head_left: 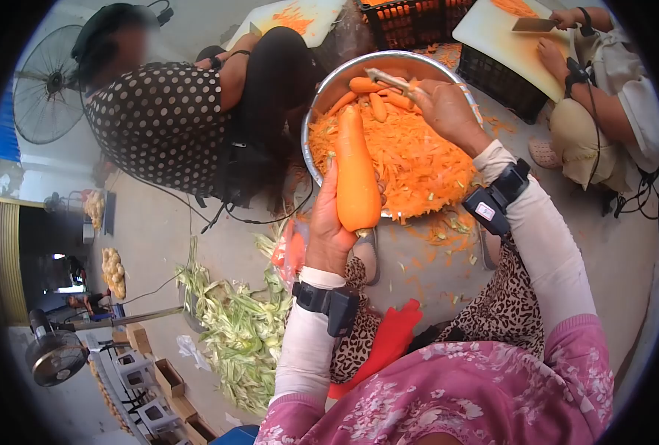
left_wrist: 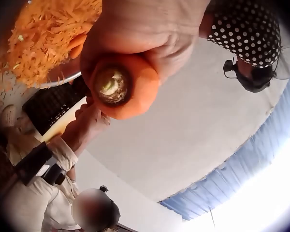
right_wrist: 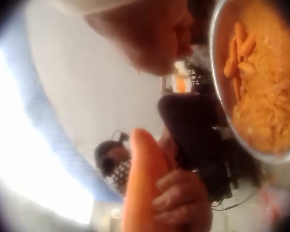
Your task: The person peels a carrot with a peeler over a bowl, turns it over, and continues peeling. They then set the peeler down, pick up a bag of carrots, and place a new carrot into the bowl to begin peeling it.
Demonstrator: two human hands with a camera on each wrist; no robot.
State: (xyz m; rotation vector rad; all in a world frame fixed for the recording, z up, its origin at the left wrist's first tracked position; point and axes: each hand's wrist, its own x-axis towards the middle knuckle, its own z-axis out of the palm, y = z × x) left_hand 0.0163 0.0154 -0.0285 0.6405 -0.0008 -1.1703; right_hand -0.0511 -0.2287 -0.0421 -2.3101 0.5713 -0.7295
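Note:
My left hand (head_left: 328, 222) grips a large orange carrot (head_left: 356, 170) by its thick lower part, the narrow end pointing away from me. Its cut crown shows up close in the left wrist view, with the smooth carrot (left_wrist: 140, 89) below the palm. In the right wrist view the fingers wrap round the side of the carrot (right_wrist: 146, 188). Beyond it, my right hand (head_left: 448, 111) holds a metal peeler (head_left: 389, 78) over the basin. A wide metal basin (head_left: 306, 141) beneath both hands holds a heap of orange peelings (head_left: 418, 174) and several carrots (head_left: 378, 107).
Corn husks (head_left: 240, 341) lie piled on the floor at left. A person in a dotted top (head_left: 159, 111) sits ahead left; another at right holds a knife (head_left: 533, 25) over a white board (head_left: 492, 37) on a black crate (head_left: 500, 85). A fan (head_left: 48, 83) stands behind.

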